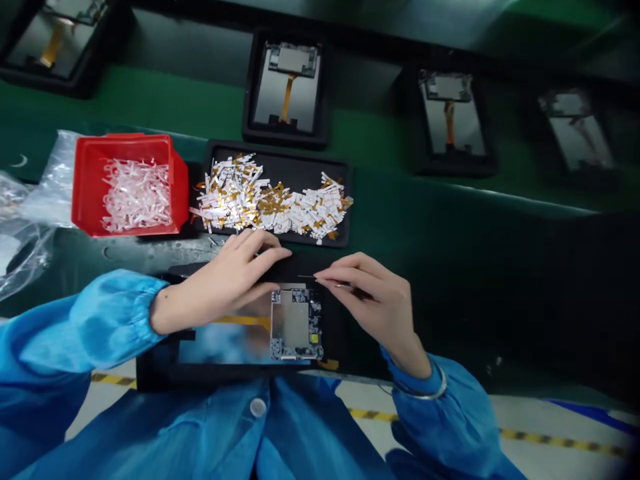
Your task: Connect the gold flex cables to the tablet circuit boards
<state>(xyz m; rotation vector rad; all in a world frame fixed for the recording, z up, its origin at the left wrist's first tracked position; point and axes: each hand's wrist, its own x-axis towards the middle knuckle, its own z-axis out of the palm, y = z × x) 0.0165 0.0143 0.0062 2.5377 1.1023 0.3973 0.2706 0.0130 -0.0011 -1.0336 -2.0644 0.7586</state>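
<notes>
In front of me lies a display panel (215, 347) in a black holder, with a circuit board (290, 323) at its right end and an orange ribbon cable (245, 321) running left from the board. My left hand (233, 277) reaches over the panel, fingers apart and slightly bent. Its thumb tip is by the board's upper left corner, and I see nothing in its grasp. To the right, my right hand (375, 293) pinches slim metal tweezers (307, 276), their tip pointing left just above the board. Part of the tweezers is hidden by the fingers.
Beyond my hands, a black tray (310, 163) holds a pile of white and gold strips (235, 193). A red bin (180, 180) of clear curled strips stands left of it, beside plastic bags (55, 180). Several panels in black holders (286, 133) line the green surface behind.
</notes>
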